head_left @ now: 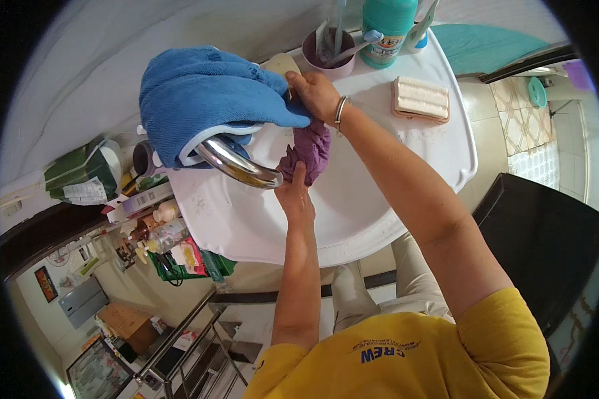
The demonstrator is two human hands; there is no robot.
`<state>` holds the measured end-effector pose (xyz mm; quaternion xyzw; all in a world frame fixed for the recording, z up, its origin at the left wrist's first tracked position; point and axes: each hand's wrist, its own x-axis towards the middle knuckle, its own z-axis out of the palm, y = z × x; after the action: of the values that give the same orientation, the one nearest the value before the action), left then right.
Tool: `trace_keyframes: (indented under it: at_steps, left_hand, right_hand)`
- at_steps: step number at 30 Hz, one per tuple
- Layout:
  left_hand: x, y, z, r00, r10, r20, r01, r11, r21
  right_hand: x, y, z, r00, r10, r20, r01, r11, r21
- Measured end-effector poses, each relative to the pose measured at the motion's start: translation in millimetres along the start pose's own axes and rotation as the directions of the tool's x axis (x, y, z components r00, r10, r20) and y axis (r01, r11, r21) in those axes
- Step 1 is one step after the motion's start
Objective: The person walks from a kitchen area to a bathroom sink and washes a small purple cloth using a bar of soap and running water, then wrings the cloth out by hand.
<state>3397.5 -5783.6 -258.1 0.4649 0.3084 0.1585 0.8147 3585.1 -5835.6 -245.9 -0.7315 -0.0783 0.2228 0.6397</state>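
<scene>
My left hand point(295, 193) is closed round the lower end of a crumpled purple cloth point(312, 149) over the white washbasin point(353, 199). My right hand point(318, 97), with a metal bangle at its wrist, is closed at the right edge of a blue towel point(206, 93) and just above the purple cloth. Its fingertips are partly hidden, so what they grip is unclear. The white-edged towel lies bunched over the curved chrome tap point(239, 165), whose spout sticks out towards my left hand.
Behind the basin stand a purple cup point(343, 66) with toothbrushes, a teal bottle point(387, 33) and a toothpaste tube point(422, 26). A pale soap bar point(420, 95) sits in a dish on the right rim. Several bottles point(160, 229) crowd the left side. A black surface point(539, 233) lies right.
</scene>
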Motion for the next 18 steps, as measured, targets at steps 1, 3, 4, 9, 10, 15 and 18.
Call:
trace_keyframes:
  at_steps: [1,3,4,9,10,15,18]
  left_hand:
    - [1,1,0,0.999,0.013,-0.039,-0.012,1.000,0.026]
    - [2,4,3,0.997,0.013,-0.072,-0.012,1.000,0.009]
    - [-1,12,8,0.998,-0.004,-0.070,0.002,1.000,-0.026]
    - [-9,24,11,0.996,-0.039,-0.084,0.037,0.999,-0.029]
    - [-9,22,11,0.995,-0.041,-0.093,0.039,0.999,-0.028]
    - [-11,14,8,0.992,-0.081,-0.094,0.076,0.996,-0.052]
    - [-11,10,11,0.993,-0.095,-0.075,0.091,0.994,-0.052]
  right_hand:
    - [-1,-2,1,1.000,0.003,0.018,-0.003,1.000,0.024]
    - [-1,5,17,0.998,-0.059,-0.014,0.060,0.994,0.092]
    - [0,7,22,0.995,-0.072,-0.069,0.078,0.993,0.089]
    - [-1,-3,10,0.996,-0.010,-0.084,0.019,0.994,0.104]
    - [3,0,11,0.996,-0.043,-0.083,0.052,0.992,0.117]
    - [4,-3,9,0.996,-0.051,-0.078,0.057,0.996,0.068]
    - [8,-1,10,0.992,-0.077,-0.103,0.080,0.997,0.021]
